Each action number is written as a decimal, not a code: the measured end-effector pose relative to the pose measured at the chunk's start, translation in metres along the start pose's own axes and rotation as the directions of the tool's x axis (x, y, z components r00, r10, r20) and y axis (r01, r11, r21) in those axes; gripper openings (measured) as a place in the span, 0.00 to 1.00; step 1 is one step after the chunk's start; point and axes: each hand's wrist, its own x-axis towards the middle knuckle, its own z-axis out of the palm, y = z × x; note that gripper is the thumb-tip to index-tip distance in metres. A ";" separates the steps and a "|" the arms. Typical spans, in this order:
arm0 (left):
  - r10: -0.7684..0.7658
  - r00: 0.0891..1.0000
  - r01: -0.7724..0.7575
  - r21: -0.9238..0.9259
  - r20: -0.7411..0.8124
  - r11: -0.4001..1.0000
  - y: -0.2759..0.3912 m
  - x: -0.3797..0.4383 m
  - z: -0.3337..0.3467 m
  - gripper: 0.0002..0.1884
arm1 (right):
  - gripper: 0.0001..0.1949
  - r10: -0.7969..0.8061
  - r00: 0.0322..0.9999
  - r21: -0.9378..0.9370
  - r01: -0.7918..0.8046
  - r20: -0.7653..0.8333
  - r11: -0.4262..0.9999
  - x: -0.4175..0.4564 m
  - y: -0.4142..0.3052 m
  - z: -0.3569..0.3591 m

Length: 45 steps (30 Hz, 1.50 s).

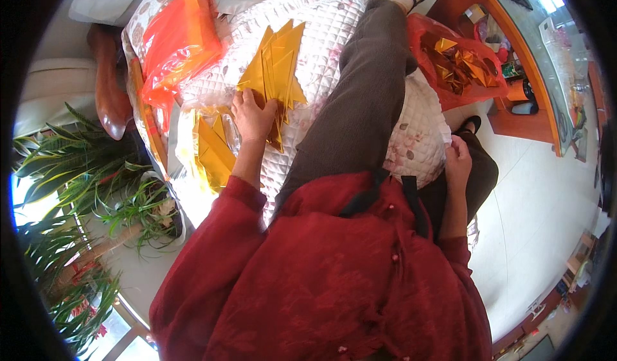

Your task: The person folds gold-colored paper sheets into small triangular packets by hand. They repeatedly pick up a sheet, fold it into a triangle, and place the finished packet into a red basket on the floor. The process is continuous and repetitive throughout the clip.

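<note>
My left hand (253, 117) rests on the lower part of a stack of folded gold foil paper (277, 67), fingers spread, on a quilted floral cover (325, 33). Close by on the left, more gold foil pieces (212, 151) lie in clear plastic. My right hand (457, 155) is at the cover's edge beside my right knee, its fingers near a small white bit; whether it grips this is unclear. A red plastic bag (419, 24) with folded gold foil pieces (462, 67) inside is beyond that hand.
A red plastic-wrapped package (181, 43) lies at the upper left of the cover. Potted green plants (87, 163) stand at the left, near a glossy brown wooden armrest (108, 91). On the right is a glass-topped wooden table (530, 62) with items on its shelf.
</note>
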 end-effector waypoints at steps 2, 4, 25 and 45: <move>0.003 1.000 -0.003 -0.012 0.023 1.000 -0.002 0.002 -0.001 0.26 | 0.15 -0.006 1.000 -0.009 0.006 -0.017 1.000 -0.002 0.000 0.001; 0.025 0.999 -0.024 -0.021 0.049 1.000 -0.007 0.004 -0.002 0.26 | 0.15 0.007 0.999 -0.002 -0.007 -0.033 1.000 -0.003 0.001 0.000; -0.182 0.981 0.023 -0.899 -0.063 0.436 0.026 0.005 -0.090 0.07 | 0.16 -0.167 0.980 -0.071 0.160 -0.104 0.984 -0.021 -0.094 -0.002; 0.511 0.779 0.367 -0.925 0.364 0.101 0.178 -0.104 -0.067 0.10 | 0.14 -0.415 0.902 0.363 0.349 0.119 0.864 -0.057 -0.201 0.040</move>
